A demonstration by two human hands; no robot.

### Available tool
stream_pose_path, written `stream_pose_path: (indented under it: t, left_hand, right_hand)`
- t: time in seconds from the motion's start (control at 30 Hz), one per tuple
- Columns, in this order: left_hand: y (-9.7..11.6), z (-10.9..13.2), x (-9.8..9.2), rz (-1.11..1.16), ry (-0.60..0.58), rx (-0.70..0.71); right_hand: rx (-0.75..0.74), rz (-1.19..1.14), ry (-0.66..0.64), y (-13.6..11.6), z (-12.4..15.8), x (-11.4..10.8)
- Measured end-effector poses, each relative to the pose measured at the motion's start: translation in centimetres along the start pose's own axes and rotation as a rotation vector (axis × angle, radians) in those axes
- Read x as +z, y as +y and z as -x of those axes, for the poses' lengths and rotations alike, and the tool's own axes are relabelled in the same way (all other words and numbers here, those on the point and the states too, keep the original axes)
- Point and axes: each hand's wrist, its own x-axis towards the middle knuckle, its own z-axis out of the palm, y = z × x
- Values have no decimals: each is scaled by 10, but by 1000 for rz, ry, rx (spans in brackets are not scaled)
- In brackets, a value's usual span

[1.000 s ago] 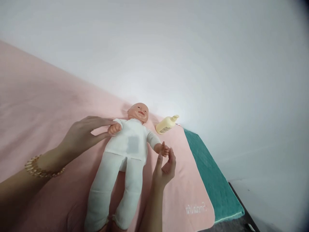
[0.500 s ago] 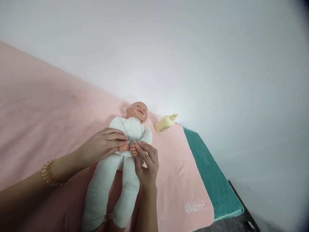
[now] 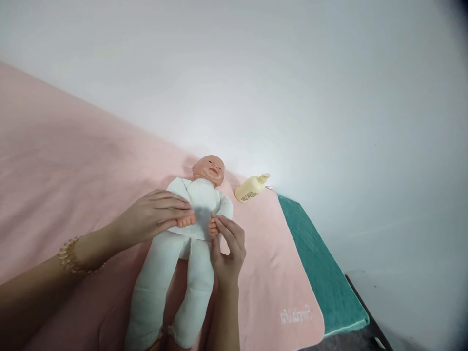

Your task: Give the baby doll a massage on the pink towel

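A baby doll [image 3: 201, 200] with a white cloth body lies on its back on a pink blanket [image 3: 270, 273], head toward the wall. My left hand [image 3: 157, 214], a beaded bracelet at its wrist, is wrapped over the doll's arm on the left of the picture, just behind the small fist. On the other side, my right hand [image 3: 229, 246] pinches the doll's other hand [image 3: 213, 225] between thumb and fingers. The doll's two hands are apart over its belly.
A pale yellow pump bottle [image 3: 251, 188] lies tilted on the blanket beside the doll's head. A green mat [image 3: 318, 258] shows under the blanket at the right, with a dark frame edge [image 3: 369, 312] beyond. A white wall [image 3: 256, 87] rises behind.
The doll's hands were close together over its belly and are now farther apart. My right hand has moved right with the doll's hand; my left has shifted slightly left.
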Motion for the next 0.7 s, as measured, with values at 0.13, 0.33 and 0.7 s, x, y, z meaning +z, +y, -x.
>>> stream_pose_path:
  t: [0.13,0.33,0.7]
  left_hand:
    - [-5,1,-23,-50,101,-232]
    - [-13,4,-56,-180,204,-616]
    - [-32,14,-82,-495,104,-881]
  right_hand:
    - [225,2,194,12,11,-7]
    - [843,85,489,16,9,-18]
    - [1096,50,557,27,7,-31]
